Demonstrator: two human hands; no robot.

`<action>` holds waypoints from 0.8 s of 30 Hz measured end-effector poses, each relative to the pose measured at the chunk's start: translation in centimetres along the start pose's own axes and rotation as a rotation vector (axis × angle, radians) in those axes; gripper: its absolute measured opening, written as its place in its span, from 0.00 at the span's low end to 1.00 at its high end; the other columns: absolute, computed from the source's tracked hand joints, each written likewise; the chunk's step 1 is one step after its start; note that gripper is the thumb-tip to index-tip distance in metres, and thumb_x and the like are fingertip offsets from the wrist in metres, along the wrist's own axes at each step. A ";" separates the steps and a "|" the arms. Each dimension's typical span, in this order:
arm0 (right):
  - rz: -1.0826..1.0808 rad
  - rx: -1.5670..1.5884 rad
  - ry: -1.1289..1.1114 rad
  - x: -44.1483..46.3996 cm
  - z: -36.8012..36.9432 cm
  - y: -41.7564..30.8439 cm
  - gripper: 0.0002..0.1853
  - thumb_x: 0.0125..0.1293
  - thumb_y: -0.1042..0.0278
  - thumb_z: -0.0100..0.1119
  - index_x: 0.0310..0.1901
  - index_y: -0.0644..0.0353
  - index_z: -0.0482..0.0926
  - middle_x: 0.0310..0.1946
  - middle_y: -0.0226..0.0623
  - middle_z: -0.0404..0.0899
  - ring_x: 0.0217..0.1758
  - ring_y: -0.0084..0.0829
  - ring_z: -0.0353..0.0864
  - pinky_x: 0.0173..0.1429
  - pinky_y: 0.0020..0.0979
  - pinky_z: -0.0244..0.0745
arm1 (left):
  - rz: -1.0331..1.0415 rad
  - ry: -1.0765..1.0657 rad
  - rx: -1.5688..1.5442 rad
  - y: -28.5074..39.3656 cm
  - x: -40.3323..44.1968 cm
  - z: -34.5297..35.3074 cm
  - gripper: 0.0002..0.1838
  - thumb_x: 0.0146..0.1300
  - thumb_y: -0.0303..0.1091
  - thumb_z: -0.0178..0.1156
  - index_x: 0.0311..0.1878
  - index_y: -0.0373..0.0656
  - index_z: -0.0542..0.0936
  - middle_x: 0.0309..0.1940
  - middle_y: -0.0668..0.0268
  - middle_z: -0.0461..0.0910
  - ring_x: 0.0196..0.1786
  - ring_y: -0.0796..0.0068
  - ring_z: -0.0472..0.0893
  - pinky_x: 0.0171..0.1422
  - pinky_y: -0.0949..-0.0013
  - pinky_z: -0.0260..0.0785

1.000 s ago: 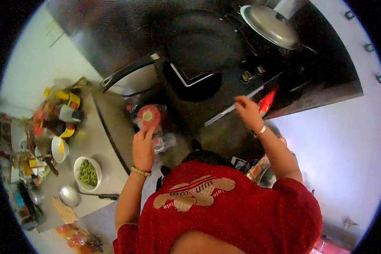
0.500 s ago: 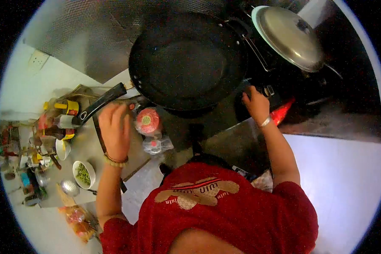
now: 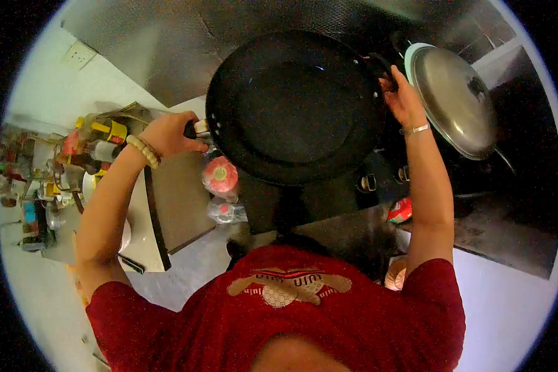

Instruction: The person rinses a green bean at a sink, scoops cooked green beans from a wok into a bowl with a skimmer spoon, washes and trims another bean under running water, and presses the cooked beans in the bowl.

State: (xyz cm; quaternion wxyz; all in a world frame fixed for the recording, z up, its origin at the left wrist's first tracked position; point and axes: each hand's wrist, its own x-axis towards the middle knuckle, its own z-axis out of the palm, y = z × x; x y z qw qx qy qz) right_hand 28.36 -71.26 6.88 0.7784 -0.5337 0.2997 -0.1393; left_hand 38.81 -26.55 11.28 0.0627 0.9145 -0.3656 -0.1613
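A large black frying pan (image 3: 291,111) sits over the stove, looking bare inside. My left hand (image 3: 170,133) is closed around its long handle on the left, covering most of it. On the opposite side, my right hand (image 3: 408,102) has its fingers curled at the short loop handle (image 3: 378,61); part of the grip is hidden. Right of that hand, a domed metal lid (image 3: 454,99) covers a light green-rimmed pan. Below the frying pan, the stove's front shows a control knob (image 3: 367,182).
A red-and-clear package (image 3: 220,175) lies left of the stove, beside a clear plastic wrapper (image 3: 226,211). Bottles (image 3: 102,149) and bowls crowd the left counter (image 3: 177,198), partly behind my left arm. A red packet (image 3: 400,211) lies near my right forearm.
My left hand has closed onto the pan's long handle. My right hand has gone from near the stove knobs up to the loop handle. The whole view has shifted.
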 end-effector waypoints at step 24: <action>-0.007 -0.311 -0.651 -9.1 20.4 -0.5 0.09 0.62 0.60 0.57 0.32 0.56 0.72 0.22 0.27 0.70 0.28 0.21 0.68 0.37 0.22 0.65 | -0.470 -0.382 -0.713 -2.6 -30.2 0.4 0.18 0.48 0.39 0.67 0.38 0.40 0.75 0.20 0.64 0.77 0.19 0.76 0.76 0.24 0.73 0.70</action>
